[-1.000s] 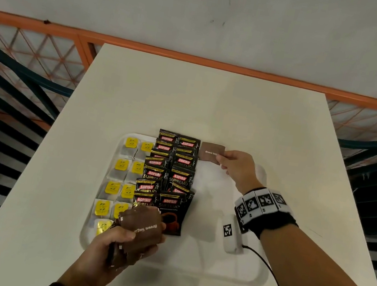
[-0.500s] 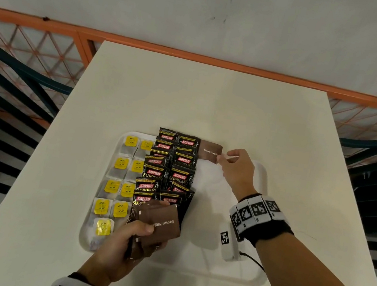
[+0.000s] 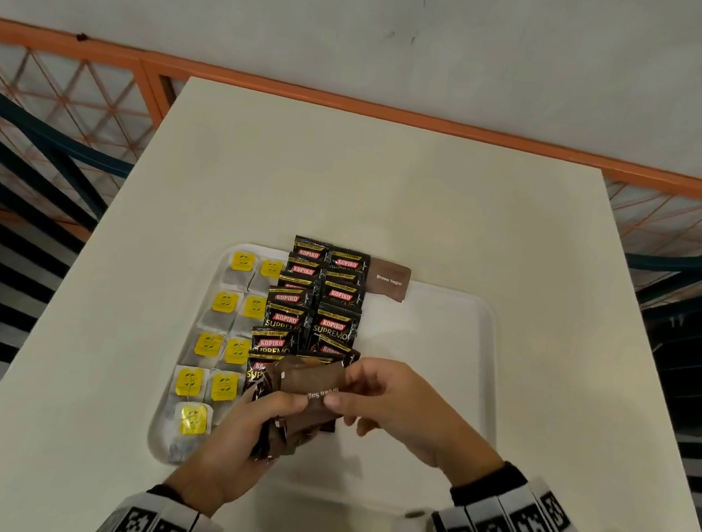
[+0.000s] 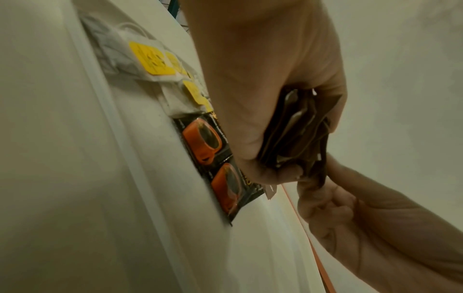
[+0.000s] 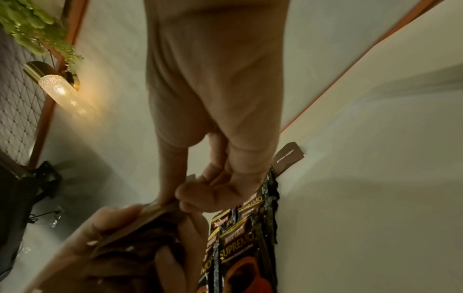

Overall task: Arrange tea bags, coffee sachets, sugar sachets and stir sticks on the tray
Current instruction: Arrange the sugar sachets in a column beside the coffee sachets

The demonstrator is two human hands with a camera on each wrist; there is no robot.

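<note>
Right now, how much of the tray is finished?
Tea bags and coffee sachets already sit in rows on the tray, plus one brown sugar sachet. The left hand grips a sugar stack; the right hand pinches the top one. Stir sticks aren't on yet.

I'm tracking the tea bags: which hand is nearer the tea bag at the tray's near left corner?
Left. The left hand grips the stack of sugar sachets just right of that tea bag; the right hand pinches the top sachet farther right.
</note>
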